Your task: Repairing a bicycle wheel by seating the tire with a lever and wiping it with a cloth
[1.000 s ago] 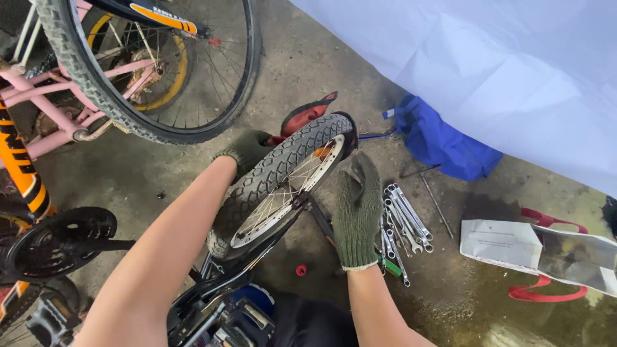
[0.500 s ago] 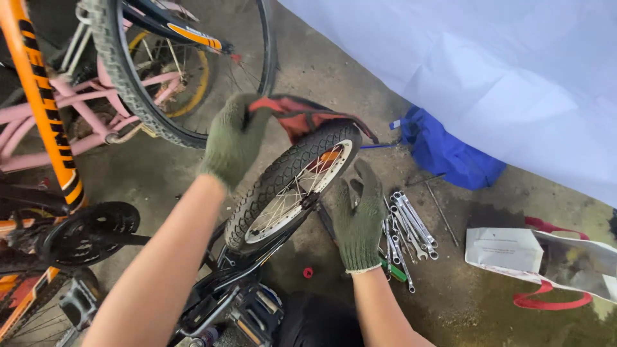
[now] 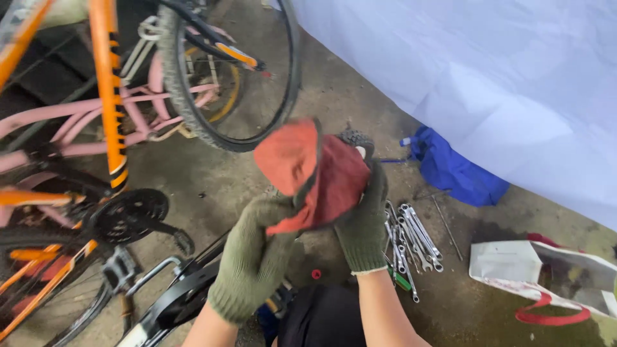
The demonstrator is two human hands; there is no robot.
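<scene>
Both my hands wear green knit gloves. My left hand (image 3: 254,257) grips the lower edge of a red cloth (image 3: 315,170) with dark trim, held up in front of me. My right hand (image 3: 365,225) holds the cloth's right side. The cloth hides most of a small bicycle wheel; only a bit of its knobby tyre (image 3: 357,139) shows above it. Below my hands lie the small bike's black frame and chain guard (image 3: 183,295).
An orange bicycle (image 3: 106,96) and a pink bicycle frame (image 3: 71,115) stand at left, with a large wheel (image 3: 238,77) and a crank with chainring (image 3: 128,215). Several wrenches (image 3: 411,234) lie on the concrete floor. A blue cloth (image 3: 453,170), a white tarp (image 3: 488,83) and a white bag (image 3: 546,273) are at right.
My left hand rose from the small wheel's tyre, took the red cloth and lifted it. My right hand came up onto the cloth, which now covers the wheel.
</scene>
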